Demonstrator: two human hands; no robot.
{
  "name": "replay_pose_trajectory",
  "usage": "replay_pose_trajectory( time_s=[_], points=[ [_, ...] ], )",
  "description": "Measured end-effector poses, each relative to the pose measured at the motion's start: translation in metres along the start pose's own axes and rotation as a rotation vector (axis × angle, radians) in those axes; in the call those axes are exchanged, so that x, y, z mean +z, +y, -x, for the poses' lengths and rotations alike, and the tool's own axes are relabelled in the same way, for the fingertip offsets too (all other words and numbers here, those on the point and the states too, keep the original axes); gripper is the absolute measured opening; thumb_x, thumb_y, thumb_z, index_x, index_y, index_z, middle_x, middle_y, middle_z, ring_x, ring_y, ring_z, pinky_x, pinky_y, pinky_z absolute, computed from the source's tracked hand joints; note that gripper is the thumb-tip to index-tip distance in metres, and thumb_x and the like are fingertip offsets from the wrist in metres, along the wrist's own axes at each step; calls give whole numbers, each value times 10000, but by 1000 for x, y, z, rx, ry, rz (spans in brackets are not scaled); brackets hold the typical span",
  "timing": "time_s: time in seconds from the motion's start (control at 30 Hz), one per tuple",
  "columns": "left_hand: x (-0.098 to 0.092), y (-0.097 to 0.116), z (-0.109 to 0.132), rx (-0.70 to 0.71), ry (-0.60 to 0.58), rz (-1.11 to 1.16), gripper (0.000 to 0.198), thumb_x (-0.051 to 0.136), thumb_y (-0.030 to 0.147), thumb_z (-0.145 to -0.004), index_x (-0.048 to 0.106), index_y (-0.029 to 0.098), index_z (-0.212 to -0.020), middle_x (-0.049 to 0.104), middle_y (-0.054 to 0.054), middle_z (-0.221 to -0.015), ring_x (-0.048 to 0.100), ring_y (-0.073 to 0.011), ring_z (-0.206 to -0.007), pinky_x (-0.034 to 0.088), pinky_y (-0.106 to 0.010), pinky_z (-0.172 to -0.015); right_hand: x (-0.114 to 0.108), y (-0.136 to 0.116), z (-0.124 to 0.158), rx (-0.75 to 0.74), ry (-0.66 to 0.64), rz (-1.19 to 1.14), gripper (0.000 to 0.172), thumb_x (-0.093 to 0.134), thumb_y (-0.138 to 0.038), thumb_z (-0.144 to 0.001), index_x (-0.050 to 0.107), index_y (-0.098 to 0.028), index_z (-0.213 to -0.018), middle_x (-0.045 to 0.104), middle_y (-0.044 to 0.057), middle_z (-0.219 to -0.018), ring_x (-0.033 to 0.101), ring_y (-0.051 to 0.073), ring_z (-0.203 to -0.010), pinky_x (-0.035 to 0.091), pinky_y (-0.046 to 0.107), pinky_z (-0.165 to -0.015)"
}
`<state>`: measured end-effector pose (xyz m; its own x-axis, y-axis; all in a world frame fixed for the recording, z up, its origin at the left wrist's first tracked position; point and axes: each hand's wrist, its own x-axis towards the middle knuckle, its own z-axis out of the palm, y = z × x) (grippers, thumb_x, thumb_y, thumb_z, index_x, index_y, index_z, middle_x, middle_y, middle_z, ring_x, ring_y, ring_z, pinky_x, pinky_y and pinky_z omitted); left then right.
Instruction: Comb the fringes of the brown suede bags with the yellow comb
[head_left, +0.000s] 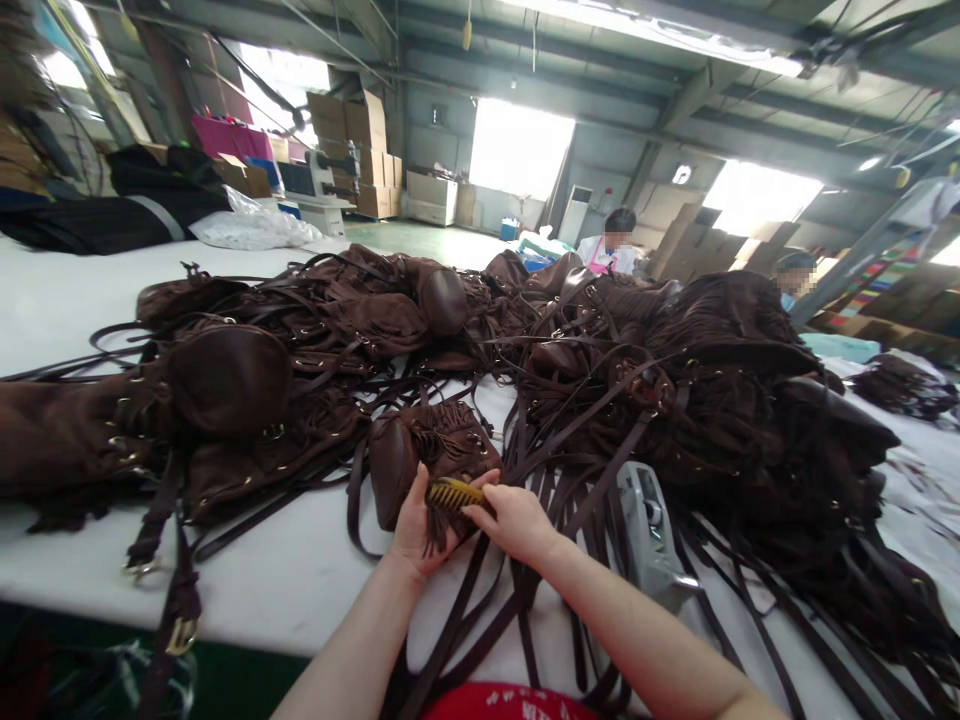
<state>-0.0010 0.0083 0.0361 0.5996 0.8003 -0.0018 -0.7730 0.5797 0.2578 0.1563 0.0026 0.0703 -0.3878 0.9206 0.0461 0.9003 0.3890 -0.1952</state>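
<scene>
Red clothing lay nearest us. Our right hand pinched a yellow comb over dark fringe cupped in our loosely opened left hand, beside a brown bag on the white surface; gentle, even strokes seemed best.

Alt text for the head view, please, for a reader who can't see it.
A person's bare right hand holds a yellow-brown toothed comb against dark brown fringe on a dark brown bag, with the left hand cupped beneath the strands. The bag lies on a white table among heaped dark brown bags.
</scene>
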Motion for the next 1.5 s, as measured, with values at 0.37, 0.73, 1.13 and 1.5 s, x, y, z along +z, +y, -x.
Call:
replay_pose_trajectory(
  time_s=[0.37, 0.73, 1.13, 1.5],
  points=[
    [-3, 9, -8, 73, 176, -31, 428, 393, 363, -928, 579, 48, -1151, 630, -195, -1178, 553, -259, -1165, 435, -382, -988, 0, -22, 61, -420, -390, -202, 511, 492, -669, -791, 614, -190, -660, 551, -36, -535, 391, 82, -456, 200, 221, -448],
    [5, -1, 16, 15, 504, -376, 355, 554, 363, -853, 592, 111, -606, 534, -14, -505, 535, -112, -475, 473, -228, -513, -15, 38, -4, 128, 237, -401, 357, 362, -402, -952, 512, -178, -719, 584, 1, -675, 508, 112, -609, 300, 211, -549],
    [6, -7, 44, -72, 495, -788, 484, 538, 537, -814, 654, 96, -652, 624, -76, -553, 569, -146, -539, 441, -236, -557, 18, 23, 7, 39, -26, 51, 441, 409, -574, -897, 598, -194, -779, 666, 34, -770, 620, 165, -732, 332, 243, -601],
    [17, 7, 49, -237, 490, -543, 462, 583, 519, -789, 654, 150, -1057, 732, -105, -897, 685, -246, -806, 535, -332, -672, -5, 3, 39, -112, -251, 2, 547, 468, -679, -793, 698, -182, -774, 692, 55, -704, 619, 173, -632, 328, 235, -524]
  ],
)
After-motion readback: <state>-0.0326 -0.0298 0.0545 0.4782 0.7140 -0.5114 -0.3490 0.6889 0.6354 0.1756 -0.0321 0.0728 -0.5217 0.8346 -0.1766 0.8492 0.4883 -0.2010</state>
